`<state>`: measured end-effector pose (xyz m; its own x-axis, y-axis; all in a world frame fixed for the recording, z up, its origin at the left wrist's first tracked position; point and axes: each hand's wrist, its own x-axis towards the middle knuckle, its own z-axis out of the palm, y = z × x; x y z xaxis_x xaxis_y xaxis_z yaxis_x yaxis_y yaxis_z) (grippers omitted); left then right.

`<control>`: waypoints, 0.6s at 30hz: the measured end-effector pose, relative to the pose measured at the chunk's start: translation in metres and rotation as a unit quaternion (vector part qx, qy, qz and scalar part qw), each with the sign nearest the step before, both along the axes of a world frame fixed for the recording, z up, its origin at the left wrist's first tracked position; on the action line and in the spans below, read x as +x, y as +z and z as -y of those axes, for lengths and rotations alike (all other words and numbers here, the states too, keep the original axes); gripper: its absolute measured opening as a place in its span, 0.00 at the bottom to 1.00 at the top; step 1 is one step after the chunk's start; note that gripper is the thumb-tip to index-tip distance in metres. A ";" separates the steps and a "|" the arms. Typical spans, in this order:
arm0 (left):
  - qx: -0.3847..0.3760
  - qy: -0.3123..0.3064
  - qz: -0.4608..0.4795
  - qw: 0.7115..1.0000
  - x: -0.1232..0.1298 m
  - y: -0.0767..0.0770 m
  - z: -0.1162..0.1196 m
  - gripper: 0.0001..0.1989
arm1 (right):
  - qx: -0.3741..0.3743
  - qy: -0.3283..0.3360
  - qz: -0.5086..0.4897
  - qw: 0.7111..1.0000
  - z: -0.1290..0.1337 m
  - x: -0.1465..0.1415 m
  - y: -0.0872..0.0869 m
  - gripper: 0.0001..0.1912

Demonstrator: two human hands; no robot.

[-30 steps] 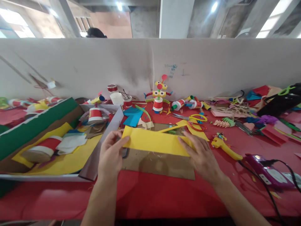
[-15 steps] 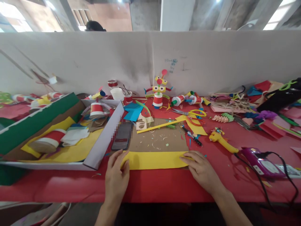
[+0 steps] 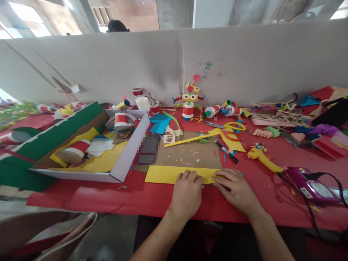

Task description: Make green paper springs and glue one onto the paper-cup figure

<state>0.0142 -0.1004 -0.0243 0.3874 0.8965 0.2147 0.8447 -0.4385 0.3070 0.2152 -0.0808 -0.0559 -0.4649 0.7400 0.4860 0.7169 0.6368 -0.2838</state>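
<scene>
A long yellow paper strip (image 3: 161,175) lies across the front of a brown cardboard sheet (image 3: 181,158), near the table's front edge. My left hand (image 3: 187,190) is on the strip right of its middle, fingers curled and closed over its lower edge. Close beside it, my right hand (image 3: 236,190) pinches the strip's right end between thumb and fingers. The strip's left end lies flat and free. My fingers partly hide its right part. A narrow yellow strip (image 3: 190,139) and small paper scraps rest farther back on the cardboard.
Left stands an open box (image 3: 116,174) with paper and cup pieces. A blurred phone (image 3: 148,150) lies beside it. Behind are a cup figure (image 3: 188,110) and scissors (image 3: 227,125). A yellow glue gun (image 3: 262,162), pen (image 3: 227,151) and purple device (image 3: 310,183) with a cable lie right.
My left hand has moved right, from the strip's left end to near my right hand. The right hand still holds the right end. The view has shifted slightly.
</scene>
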 end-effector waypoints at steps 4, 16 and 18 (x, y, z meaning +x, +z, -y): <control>0.008 -0.004 -0.023 1.000 0.000 0.000 -0.005 0.10 | 0.006 -0.001 0.006 1.000 0.002 0.000 0.003 0.08; 0.038 -0.010 0.035 0.999 -0.007 -0.014 -0.001 0.09 | -0.021 0.017 -0.008 1.000 0.003 0.000 0.000 0.08; 0.032 -0.007 0.046 0.998 -0.008 -0.014 -0.002 0.09 | -0.034 0.008 -0.026 0.999 0.002 0.000 0.001 0.07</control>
<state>0.0061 -0.0984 -0.0382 0.3757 0.8744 0.3069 0.8074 -0.4714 0.3548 0.2153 -0.0829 -0.0552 -0.4517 0.7653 0.4586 0.6900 0.6255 -0.3641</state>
